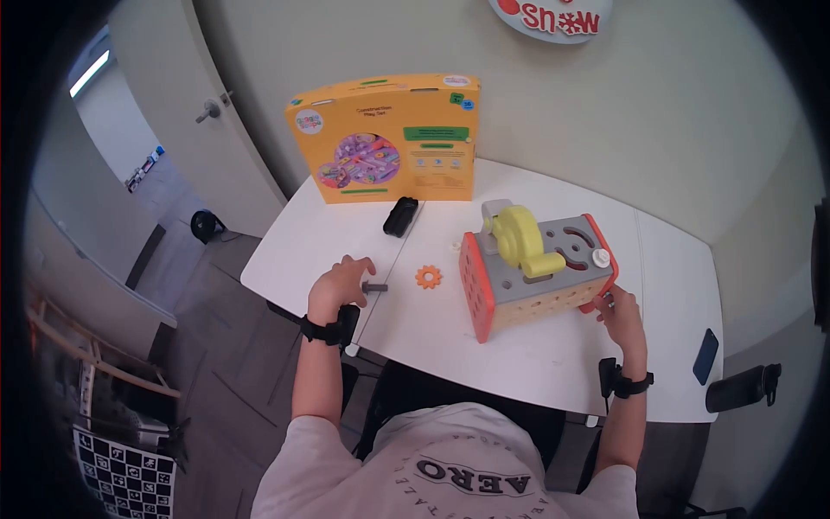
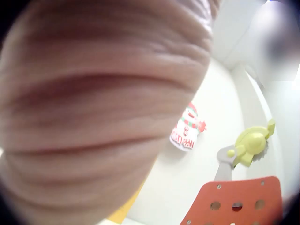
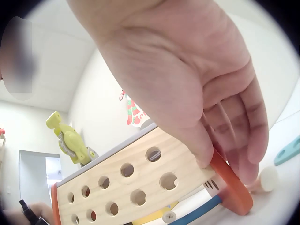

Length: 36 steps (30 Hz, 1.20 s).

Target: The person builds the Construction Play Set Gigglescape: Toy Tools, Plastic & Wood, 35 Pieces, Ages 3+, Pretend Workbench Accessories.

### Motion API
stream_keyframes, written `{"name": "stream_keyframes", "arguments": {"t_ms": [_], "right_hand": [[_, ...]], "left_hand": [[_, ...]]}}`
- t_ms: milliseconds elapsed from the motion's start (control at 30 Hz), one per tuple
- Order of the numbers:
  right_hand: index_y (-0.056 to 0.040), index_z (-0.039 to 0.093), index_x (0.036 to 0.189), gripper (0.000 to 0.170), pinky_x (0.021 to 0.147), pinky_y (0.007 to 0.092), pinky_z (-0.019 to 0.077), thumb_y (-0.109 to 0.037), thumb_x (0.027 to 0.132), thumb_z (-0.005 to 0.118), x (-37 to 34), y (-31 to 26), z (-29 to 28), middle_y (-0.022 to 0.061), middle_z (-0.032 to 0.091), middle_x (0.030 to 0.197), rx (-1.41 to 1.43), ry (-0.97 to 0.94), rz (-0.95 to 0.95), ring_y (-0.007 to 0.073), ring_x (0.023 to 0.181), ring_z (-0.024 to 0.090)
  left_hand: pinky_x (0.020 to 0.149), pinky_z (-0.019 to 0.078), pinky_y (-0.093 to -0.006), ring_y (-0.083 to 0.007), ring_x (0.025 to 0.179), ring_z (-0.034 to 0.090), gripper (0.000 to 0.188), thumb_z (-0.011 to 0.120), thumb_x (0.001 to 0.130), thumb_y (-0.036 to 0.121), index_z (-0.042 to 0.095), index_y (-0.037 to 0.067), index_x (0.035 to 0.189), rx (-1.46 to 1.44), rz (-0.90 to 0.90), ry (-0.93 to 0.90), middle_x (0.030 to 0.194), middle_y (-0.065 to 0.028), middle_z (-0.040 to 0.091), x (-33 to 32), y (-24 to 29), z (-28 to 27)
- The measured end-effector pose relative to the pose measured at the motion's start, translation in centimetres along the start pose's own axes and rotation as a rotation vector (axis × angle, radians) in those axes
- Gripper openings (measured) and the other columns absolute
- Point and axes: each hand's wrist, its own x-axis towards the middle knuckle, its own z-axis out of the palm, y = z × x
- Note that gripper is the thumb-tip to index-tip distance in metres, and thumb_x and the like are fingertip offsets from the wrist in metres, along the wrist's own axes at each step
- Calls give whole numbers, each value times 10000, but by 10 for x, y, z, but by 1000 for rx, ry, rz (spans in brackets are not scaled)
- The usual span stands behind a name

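Note:
My left hand point(image 1: 337, 287) is over the table's left part, fingers bent and spread, with a grey bolt point(image 1: 375, 287) lying beside the fingertips. In the left wrist view its skin point(image 2: 93, 112) fills much of the picture and hides the fingertips. My right hand point(image 1: 621, 318) grips the lower right corner of a toy workbench point(image 1: 553, 303); in the right wrist view the thumb of the hand point(image 3: 187, 89) lies against the wooden side point(image 3: 117, 183) and the fingers reach past the orange-red end point(image 3: 232, 187). A yellow-green toy saw point(image 1: 521, 240) stands on the grey top.
An orange gear point(image 1: 428, 277) lies between the left hand and the workbench. Behind are a black tray point(image 1: 400, 216) and a yellow box point(image 1: 389, 143). At the right edge are a dark phone point(image 1: 705, 356) and a black bottle point(image 1: 743, 388). A white knob point(image 1: 601, 257) is on the workbench top.

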Motion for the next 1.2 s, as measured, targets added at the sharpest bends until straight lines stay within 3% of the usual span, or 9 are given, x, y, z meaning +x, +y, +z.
{"name": "stream_keyframes", "arguments": {"t_ms": [133, 167, 367, 467, 567, 767, 867, 1100, 1200], "right_hand": [[24, 669, 1158, 202, 595, 359, 567, -107, 1005, 648, -2, -9, -3, 166, 754, 839, 16, 41, 43, 259, 642, 740], [22, 669, 1153, 199, 608, 361, 568, -112, 1007, 648, 0, -5, -3, 163, 753, 844, 9, 42, 29, 258, 639, 739], [9, 666, 1162, 187, 515, 323, 545, -118, 1027, 637, 5, 9, -5, 124, 727, 846, -61, 44, -5, 198, 653, 738], [6, 671, 1140, 181, 632, 373, 573, -116, 1009, 645, 8, 12, -8, 151, 751, 840, -41, 87, 38, 247, 615, 728], [9, 668, 1163, 186, 494, 318, 539, -111, 1024, 637, 14, 28, -9, 122, 735, 843, -36, 107, 64, 201, 628, 738], [5, 672, 1170, 205, 502, 316, 545, -131, 1017, 650, 12, 30, -12, 118, 740, 836, -46, 122, 77, 193, 618, 739], [3, 676, 1168, 207, 510, 322, 546, -137, 1017, 651, 12, 34, -12, 121, 741, 835, -53, 119, 64, 200, 617, 739], [5, 683, 1157, 203, 546, 332, 547, -132, 1010, 658, 11, 32, -14, 124, 741, 828, -42, 123, 69, 208, 618, 741], [6, 685, 1161, 207, 555, 330, 546, -127, 1004, 663, 10, 31, -15, 125, 740, 820, -54, 117, 68, 209, 619, 741]], "left_hand": [[815, 572, -413, -343, 936, 695, 512, 790, 663, -31, 684, 137, 1135, -67, 65, -34, 1108, -157, 678, 43, -16, 32], [612, 530, -366, -219, 661, 651, 358, 748, 717, -33, 695, 69, 1056, -116, 205, 63, 787, -83, 687, 45, -18, 38], [651, 543, -366, -228, 740, 689, 259, 756, 747, -18, 702, 34, 995, -105, 201, -6, 882, -101, 721, 53, -1, 38], [724, 555, -389, -273, 822, 706, 247, 765, 749, -9, 699, 32, 984, -148, 253, 99, 897, -129, 723, 65, 6, 33], [800, 576, -448, -386, 924, 707, 185, 708, 769, -28, 701, 32, 944, -90, 340, 196, 943, -202, 715, 84, 25, 26], [840, 576, -465, -413, 948, 705, 149, 682, 792, -12, 728, 33, 927, 25, 410, 302, 967, -213, 717, 119, 67, 33], [858, 577, -466, -411, 954, 711, 161, 681, 794, -14, 746, 32, 935, -90, 389, 227, 986, -220, 725, 123, 83, 34], [888, 574, -425, -369, 1006, 718, 340, 779, 835, 133, 714, 10, 1146, -69, 376, 28, 1039, -192, 745, 126, 85, 36], [953, 548, -436, -379, 1076, 692, 340, 757, 866, 136, 692, 24, 1181, -51, 461, 125, 1146, -219, 713, 134, 82, 33]]}}
